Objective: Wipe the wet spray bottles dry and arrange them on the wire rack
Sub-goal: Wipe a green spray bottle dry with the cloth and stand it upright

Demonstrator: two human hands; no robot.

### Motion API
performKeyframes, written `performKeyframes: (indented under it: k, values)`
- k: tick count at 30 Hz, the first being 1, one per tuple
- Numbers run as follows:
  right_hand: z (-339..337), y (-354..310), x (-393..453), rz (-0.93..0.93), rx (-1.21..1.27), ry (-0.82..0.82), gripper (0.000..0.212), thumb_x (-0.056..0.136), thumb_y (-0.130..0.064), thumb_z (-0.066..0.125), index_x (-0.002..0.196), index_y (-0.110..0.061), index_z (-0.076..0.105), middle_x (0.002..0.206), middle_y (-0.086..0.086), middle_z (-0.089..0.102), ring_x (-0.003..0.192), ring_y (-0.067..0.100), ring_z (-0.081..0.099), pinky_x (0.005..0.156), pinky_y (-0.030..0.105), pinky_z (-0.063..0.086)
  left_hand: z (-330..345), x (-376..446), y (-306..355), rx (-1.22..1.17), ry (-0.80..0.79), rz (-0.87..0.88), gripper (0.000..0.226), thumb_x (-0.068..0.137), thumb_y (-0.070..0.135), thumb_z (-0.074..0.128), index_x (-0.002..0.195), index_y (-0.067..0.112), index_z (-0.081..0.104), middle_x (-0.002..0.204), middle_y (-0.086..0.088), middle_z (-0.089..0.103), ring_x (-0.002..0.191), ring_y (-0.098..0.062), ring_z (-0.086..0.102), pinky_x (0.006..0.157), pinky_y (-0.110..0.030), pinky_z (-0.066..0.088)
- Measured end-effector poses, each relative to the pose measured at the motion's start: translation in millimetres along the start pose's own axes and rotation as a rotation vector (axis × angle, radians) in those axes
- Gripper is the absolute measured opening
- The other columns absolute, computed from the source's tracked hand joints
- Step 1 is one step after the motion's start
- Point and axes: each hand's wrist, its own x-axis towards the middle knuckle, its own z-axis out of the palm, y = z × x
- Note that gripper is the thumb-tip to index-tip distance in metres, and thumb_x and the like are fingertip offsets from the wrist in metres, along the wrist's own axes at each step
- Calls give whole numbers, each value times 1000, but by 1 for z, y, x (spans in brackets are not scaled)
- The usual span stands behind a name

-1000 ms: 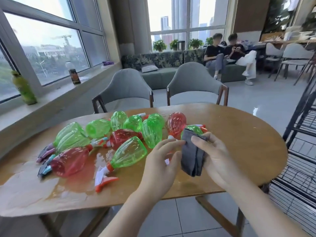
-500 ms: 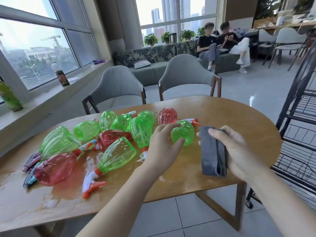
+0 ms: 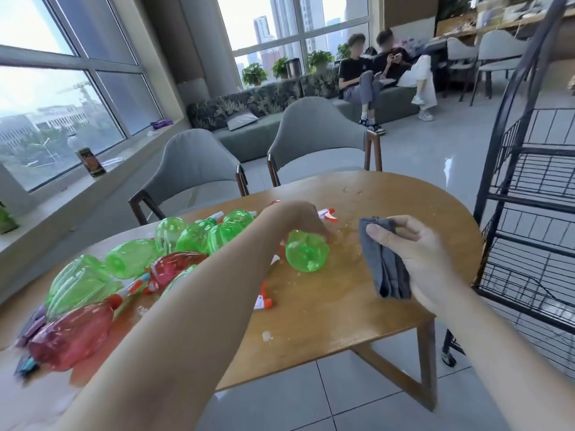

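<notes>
At frame centre, a green spray bottle [image 3: 306, 251] is being gripped near its neck by the left hand [image 3: 306, 217], fingers curled, apparently to be lifted from the wet table [image 3: 357, 303]. Right of it, a folded grey cloth [image 3: 384, 259] is being pinched by the right hand [image 3: 417, 253], seemingly readied for wiping. The wire rack [image 3: 529, 213] is being left unloaded at the right edge.

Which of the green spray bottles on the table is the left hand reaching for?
The translucent green plastic spray bottle lying alone toward the grey cloth; the left hand is at its neck, while the other green ones stay heaped at the left.
</notes>
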Motion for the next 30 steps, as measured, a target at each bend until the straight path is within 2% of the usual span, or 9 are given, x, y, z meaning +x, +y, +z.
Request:
performKeyframes:
  k: [4,6,10,14,16,19,23,27,30]
  values:
    - [-9,5,1,-29,-59,36,36,65,-34,87,93,-17,73,90,5,79,82,24,76,79,44,59,7,9,-5,58,-74,22,86,85,46,87,159,37,43,162,-11,44,133,-43,58,98,-53,62]
    - [-14,6,1,-35,-71,39,38,65,-35,87,95,-17,73,91,4,80,83,24,76,78,42,60,14,7,-14,32,-60,89,91,85,44,88,162,38,39,167,-8,38,142,-41,51,104,-53,58]
    - [-21,8,1,-57,-156,35,32,70,-33,87,96,-20,74,90,-1,80,83,20,77,75,39,60,38,-20,-35,-164,87,204,94,80,47,92,159,45,41,165,0,43,147,-29,45,119,-45,41]
    - [-19,10,-3,-105,-231,3,20,81,-23,86,96,-19,74,87,-3,80,82,20,78,70,35,59,77,-61,-49,-443,298,286,91,83,47,90,157,49,38,148,5,57,126,-17,56,98,-29,46]
    - [-13,11,-7,-145,-274,-7,18,81,-23,86,95,-21,74,85,-5,80,81,19,77,67,33,58,97,-76,-56,-543,390,317,93,83,46,90,158,48,35,148,12,54,131,-9,50,102,-26,42]
    - [-4,13,-11,-230,-379,-52,18,80,-26,86,93,-26,74,84,-8,79,81,15,77,70,40,62,119,-87,-70,-643,503,352,95,79,50,92,155,52,36,153,27,48,142,3,41,112,-25,32]
    - [12,20,-10,-381,-528,-156,20,78,-36,84,96,-33,76,91,-14,78,88,11,75,80,48,62,131,-92,-94,-757,528,385,96,73,46,96,151,56,40,142,49,46,138,24,36,115,-15,31]
    - [35,30,-1,-501,-586,-211,20,77,-42,80,96,-39,76,94,-21,76,91,8,73,82,34,59,126,-92,-113,-777,467,393,97,68,49,97,146,66,41,147,41,46,139,23,34,123,-35,34]
    - [51,37,5,-568,-563,-249,23,80,-35,79,101,-42,74,101,-27,75,96,2,72,83,20,56,124,-89,-123,-803,410,447,96,70,47,95,148,63,42,152,40,44,141,26,29,120,-25,30]
